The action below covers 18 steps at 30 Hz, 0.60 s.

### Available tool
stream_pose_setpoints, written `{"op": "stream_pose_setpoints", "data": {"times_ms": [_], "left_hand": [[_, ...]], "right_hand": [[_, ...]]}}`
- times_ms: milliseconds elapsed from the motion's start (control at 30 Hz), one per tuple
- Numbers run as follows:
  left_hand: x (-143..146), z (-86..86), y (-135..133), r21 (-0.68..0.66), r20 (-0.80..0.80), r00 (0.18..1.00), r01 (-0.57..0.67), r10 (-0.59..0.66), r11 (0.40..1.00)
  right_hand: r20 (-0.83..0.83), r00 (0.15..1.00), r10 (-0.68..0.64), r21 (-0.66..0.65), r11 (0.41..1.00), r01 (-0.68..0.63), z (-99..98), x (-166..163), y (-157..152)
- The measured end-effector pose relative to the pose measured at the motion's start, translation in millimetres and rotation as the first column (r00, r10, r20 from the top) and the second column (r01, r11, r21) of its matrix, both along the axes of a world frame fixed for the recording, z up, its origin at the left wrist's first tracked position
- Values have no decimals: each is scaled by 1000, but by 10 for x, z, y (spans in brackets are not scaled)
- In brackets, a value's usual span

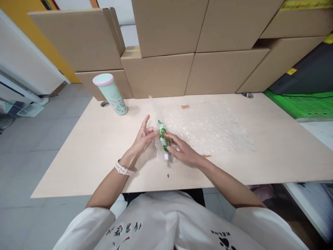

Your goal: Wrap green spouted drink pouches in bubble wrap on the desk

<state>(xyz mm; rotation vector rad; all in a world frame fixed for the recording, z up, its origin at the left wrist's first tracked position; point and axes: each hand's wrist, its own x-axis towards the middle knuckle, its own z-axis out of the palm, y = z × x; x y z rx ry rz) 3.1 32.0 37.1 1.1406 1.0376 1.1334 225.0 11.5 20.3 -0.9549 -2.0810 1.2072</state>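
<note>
On my feed the right hand loosely pinches the tube, left hand half open, fingertips touching it. Bubble wrap's underneath on the worktop.

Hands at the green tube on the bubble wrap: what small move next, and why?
Probably roll the green tube one turn rightward over the bubble wrap: it lies at the sheet's left edge, the right hand on it, the left hand touching its other side, the sheet spreading rightward.
</note>
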Motion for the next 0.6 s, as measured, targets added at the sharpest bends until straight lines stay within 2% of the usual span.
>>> {"op": "stream_pose_setpoints", "data": {"times_ms": [100, 167, 233, 333, 400, 433, 500, 600], "left_hand": [[66, 2, -88, 133, -54, 996, 77, -71, 988], [112, -5, -156, 236, -193, 978, 130, -85, 963], [169, -24, -220, 347, -374, 925, 209, -69, 914], [268, -107, -289, 466, -614, 788, 416, -54, 781], [328, -198, -314, 480, -722, 691, 543, -42, 689], [351, -247, -321, 471, -761, 648, 584, -30, 661], [383, -333, -330, 447, -811, 585, 626, -6, 639], [402, -412, -338, 430, -841, 541, 641, 23, 636]], "right_hand": [[-228, 973, -17, -233, 972, -37, 29, 18, 27], [-303, 951, -63, -356, 933, -51, 53, 38, 54], [-300, 943, -141, -452, 892, -10, 78, 77, 85], [-190, 951, -242, -538, 836, 106, 94, 163, 132], [-97, 959, -268, -519, 836, 181, 79, 214, 161], [-45, 960, -277, -480, 848, 222, 64, 231, 175], [73, 949, -307, -341, 887, 312, 25, 248, 200], [226, 897, -379, -53, 915, 399, -36, 247, 236]]}}
